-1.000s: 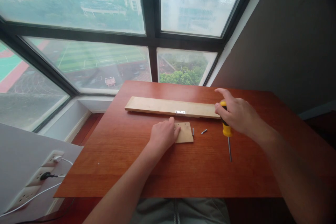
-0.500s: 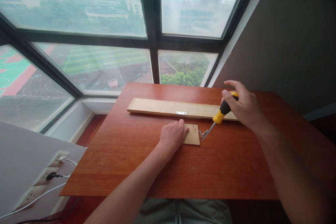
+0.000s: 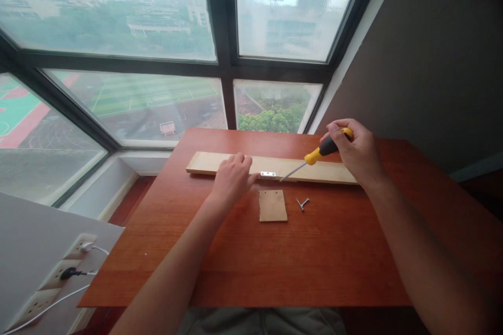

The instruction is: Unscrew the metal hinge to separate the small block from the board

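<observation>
A yellow-and-black screwdriver (image 3: 313, 157) is held by its handle in my right hand (image 3: 356, 152). Its metal shaft slants down to the left, the tip close to a small metal bracket (image 3: 268, 174) on the long wooden board (image 3: 291, 163). My left hand (image 3: 234, 175) grips this board left of the bracket, fingers bent over the top and thumb by the front edge. In front of it lies a small wooden plate (image 3: 273, 206) with two holes along its far edge. A few screws (image 3: 303, 204) rest to the right of that plate.
Everything lies on a reddish-brown wooden table (image 3: 236, 272). Windows with dark frames (image 3: 226, 70) rise behind it, and a grey wall (image 3: 432, 73) stands at the right. Wall sockets with plugs and cables (image 3: 68, 273) are at the lower left.
My left hand has let go of the small wooden plate and moved up-left onto the long board. The plate sits further left. The screwdriver tip has moved from near the screws to beside the bracket.
</observation>
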Tool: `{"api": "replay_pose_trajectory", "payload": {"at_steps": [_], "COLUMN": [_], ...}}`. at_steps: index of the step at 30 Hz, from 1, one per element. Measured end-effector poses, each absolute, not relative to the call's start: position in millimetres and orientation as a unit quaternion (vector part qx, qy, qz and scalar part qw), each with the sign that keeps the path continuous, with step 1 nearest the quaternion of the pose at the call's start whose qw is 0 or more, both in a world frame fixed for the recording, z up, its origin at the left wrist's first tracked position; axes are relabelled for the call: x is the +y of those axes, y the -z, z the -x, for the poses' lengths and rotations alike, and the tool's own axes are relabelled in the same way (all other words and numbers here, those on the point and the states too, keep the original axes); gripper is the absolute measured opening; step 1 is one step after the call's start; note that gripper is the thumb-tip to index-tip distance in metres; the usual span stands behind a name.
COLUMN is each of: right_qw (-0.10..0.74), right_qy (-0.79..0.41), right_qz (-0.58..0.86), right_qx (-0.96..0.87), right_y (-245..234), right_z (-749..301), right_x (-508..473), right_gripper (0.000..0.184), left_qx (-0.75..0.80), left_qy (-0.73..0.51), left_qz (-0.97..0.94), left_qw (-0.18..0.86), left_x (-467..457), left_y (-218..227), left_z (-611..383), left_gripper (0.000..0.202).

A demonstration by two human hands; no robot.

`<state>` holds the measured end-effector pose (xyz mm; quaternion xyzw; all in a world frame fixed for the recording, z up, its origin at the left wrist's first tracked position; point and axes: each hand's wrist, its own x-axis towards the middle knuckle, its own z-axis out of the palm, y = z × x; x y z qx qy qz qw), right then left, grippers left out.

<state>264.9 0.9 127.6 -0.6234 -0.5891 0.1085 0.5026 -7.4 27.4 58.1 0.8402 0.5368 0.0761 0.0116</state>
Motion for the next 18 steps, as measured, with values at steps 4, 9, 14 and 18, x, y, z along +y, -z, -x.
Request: {"api": "replay_pose_trajectory", "payload": {"at_steps": [4, 9, 14, 18], "right_qw": [0.494, 0.466, 0.455, 0.433], "right_qy": [-0.091, -0.045, -0.021, 0.003], "right_qz": [0.619, 0.628, 0.61, 0.612], "right_qx": [-0.603, -0.621, -0.648, -0.662], "right_y": [-131, -133, -139, -143], "right_z": [-259, -252, -240, -231], "right_x": [7, 13, 17, 18], "right_gripper": [0.03, 0.031, 0.031, 0.031], "left_qx": [0.466, 0.432, 0.443, 0.458], "left_qy": [-0.097, -0.069, -0.088, -0.098], "left_qz": [-0.879, -0.899, -0.892, -0.884], "left_qw": [-0.003, 0.022, 0.015, 0.013], "left_x": [58, 66, 52, 42], "left_y": [-41, -29, -31, -28], "left_z": [19, 25, 20, 13], "left_gripper": [0.055, 0.059, 0.056, 0.056]}}
